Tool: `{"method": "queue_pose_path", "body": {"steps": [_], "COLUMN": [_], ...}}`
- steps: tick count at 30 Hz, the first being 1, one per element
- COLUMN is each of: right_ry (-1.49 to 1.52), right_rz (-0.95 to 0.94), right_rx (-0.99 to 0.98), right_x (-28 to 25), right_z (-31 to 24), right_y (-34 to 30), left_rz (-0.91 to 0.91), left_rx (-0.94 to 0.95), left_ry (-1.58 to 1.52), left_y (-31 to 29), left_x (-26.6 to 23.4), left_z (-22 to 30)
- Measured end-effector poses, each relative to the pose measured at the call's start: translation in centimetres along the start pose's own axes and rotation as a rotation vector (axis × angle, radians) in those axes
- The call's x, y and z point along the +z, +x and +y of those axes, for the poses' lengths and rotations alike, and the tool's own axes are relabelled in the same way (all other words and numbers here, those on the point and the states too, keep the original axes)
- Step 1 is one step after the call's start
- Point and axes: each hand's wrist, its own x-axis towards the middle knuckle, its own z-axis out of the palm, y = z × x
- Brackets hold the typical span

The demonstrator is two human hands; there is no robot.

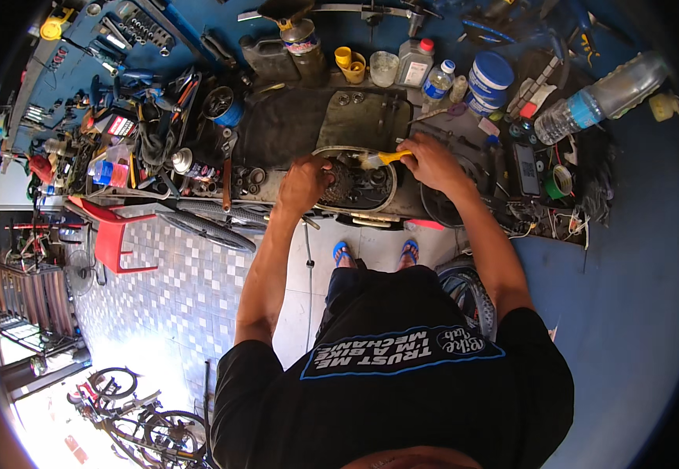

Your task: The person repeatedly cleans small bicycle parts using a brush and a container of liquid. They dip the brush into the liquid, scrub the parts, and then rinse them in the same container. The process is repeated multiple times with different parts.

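- Both hands work over a shallow oval tray (393, 181) at the front edge of the surface (293, 125).
- Left hand (304, 181) is closed around a dark toothed gear cluster (342, 178), holding it in the tray.
- Right hand (432, 160) grips a yellow-handled brush (382, 159), its bristles touching the gears.
- Behind the tray lies a dark cloth (363, 117); bottles and jars line the back edge.
- Clear water bottle (601, 98) lies toward the right corner.

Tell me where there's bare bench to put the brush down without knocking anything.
Freest patch: the dark mat behind the oval tray, in front of the row of bottles and cups. The blue surface right of the tape roll, below the lying water bottle, is also bare. Crowded: the tool pile beside the left hand, and the clutter past the right hand, which holds the yellow-handled brush.
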Motion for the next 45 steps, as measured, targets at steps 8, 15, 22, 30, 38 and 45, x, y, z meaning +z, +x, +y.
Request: {"method": "queue_pose_path", "body": {"steps": [8,15,22,30,38,45], "right_ry": [-0.004,-0.112,0.223,0.222,0.637,0.675], "right_rz": [0.068,0.022,0.02,0.017,0.117,0.219], "right_rx": [-0.001,-0.034,0.03,-0.229,0.202,0.087], "right_x": [-2.6,-0.5,1.1,4.6,5.3,4.7], "right_z": [-2.8,-4.1,-5.1,-3.6,-2.7,-5.2], "right_y": [-3.8,-6.3,-5.9,-4.2,-0.9,-0.8], "left_rz": [-0.004,-0.212,-0.169,-0.111,0.154,0.176], "left_rx": [-0.052,-0.012,0.106,-0.242,-0.072,-0.272], "left_ry": [0.191,0.455,0.021,-0.927,-0.309,-0.285], "left_y": [2.1,5.4,5.7,0.7,-2.3,-3.0], "left_x": [2.0,3.1,2.0,4.7,5.3,4.8], "left_z": [1.5,1.8,-0.2,0.4,1.7,2.8]}}
